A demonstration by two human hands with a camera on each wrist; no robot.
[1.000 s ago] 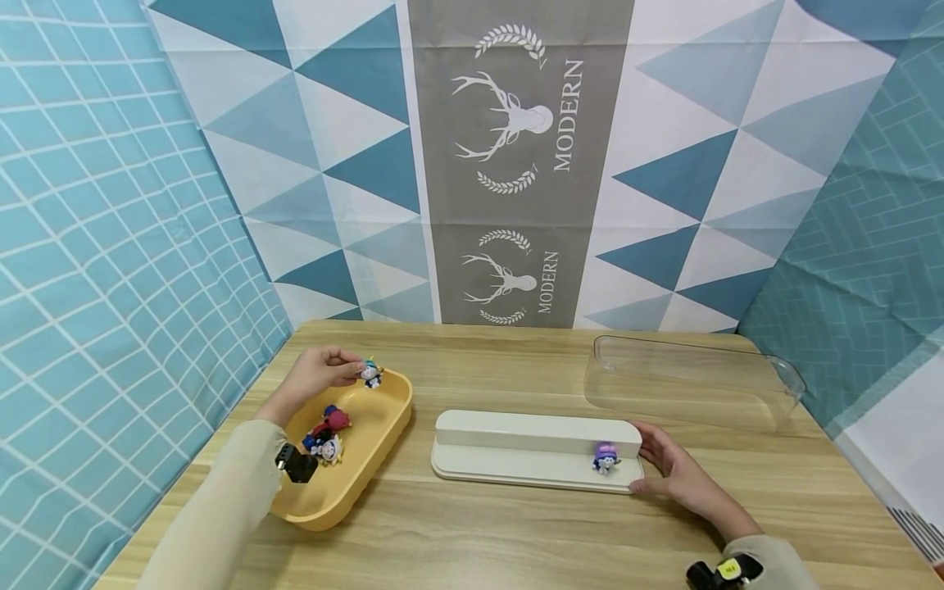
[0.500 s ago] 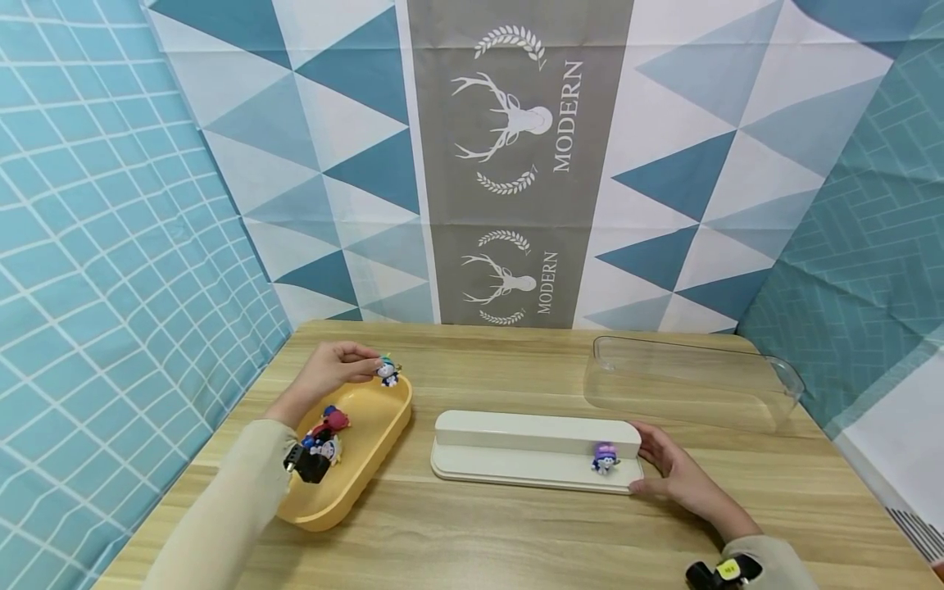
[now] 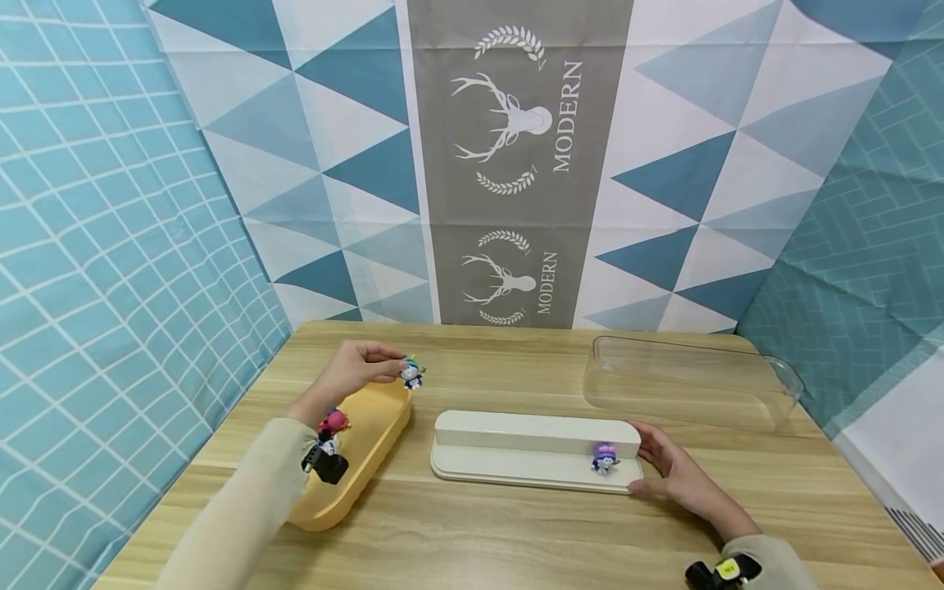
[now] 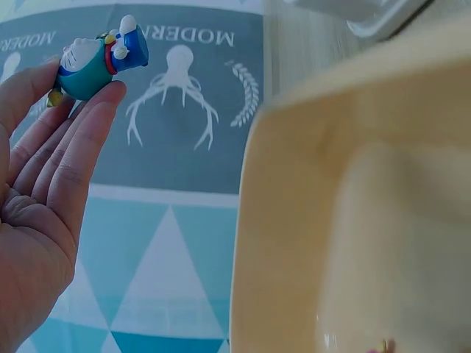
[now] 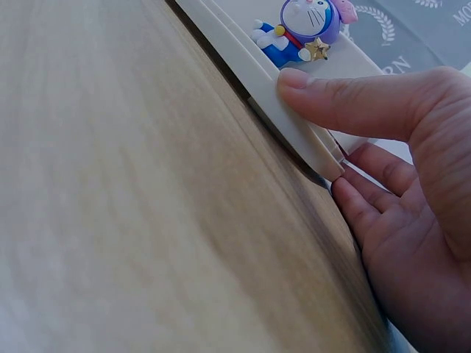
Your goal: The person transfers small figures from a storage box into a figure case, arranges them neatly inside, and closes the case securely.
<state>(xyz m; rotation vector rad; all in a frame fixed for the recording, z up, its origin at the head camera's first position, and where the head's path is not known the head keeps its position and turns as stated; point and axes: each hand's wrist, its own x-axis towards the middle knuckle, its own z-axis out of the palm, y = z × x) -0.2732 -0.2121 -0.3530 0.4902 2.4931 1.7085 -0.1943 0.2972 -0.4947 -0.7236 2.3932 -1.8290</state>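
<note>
My left hand [image 3: 357,373] pinches a small cat figurine [image 3: 411,374] with a teal hood between thumb and fingertips, above the far right corner of the yellow tray [image 3: 394,426]. In the left wrist view the figurine's blue feet point right and its whiskered face is turned up. My right hand [image 3: 677,471] grips the right end of a white stepped display base [image 3: 509,467], with the thumb on its front edge and fingers behind the end. Just left of that thumb, a purple-hooded figurine [image 5: 307,22] with a gold star stands on the lower step.
Several more figurines [image 3: 335,421] lie in the yellow tray, partly hidden by my left sleeve and wrist camera. A transparent cover [image 3: 686,385] rests on the wooden table [image 3: 501,541] at the back right. Patterned cloth hangs behind and at both sides.
My left hand has carried the teal-hooded figurine to the right, from over the tray to its far right corner. The right hand, base and purple-hooded figurine have stayed put.
</note>
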